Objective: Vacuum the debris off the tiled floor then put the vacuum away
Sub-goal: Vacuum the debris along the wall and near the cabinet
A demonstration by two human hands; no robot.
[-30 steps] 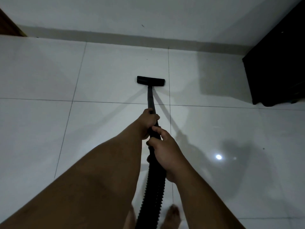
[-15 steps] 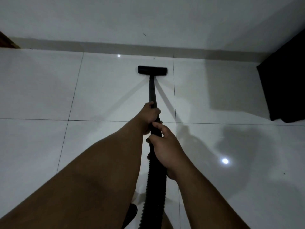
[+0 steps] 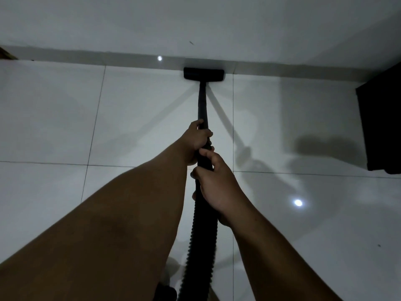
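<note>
A black vacuum wand [image 3: 202, 103] runs away from me to a flat black floor nozzle [image 3: 203, 73], which sits on the white tiled floor [image 3: 141, 118] right against the skirting of the far wall. My left hand [image 3: 198, 137] grips the wand further up, its fingers curled round the tube. Just behind it, my right hand [image 3: 213, 181] grips the tube where the ribbed black hose [image 3: 200, 242] begins. The hose drops down between my forearms and leaves the bottom of the view. A tiny dark speck [image 3: 379, 245] lies on a tile at the lower right.
The white wall [image 3: 195, 22] closes the far side. A dark piece of furniture [image 3: 382, 127] stands at the right edge. A brown door or frame corner [image 3: 6, 54] shows at the far left. Light glints on the glossy tiles.
The nozzle has slid forward across the tile from mid-floor to the base of the wall. Both hands kept their grip and moved forward with the wand.
</note>
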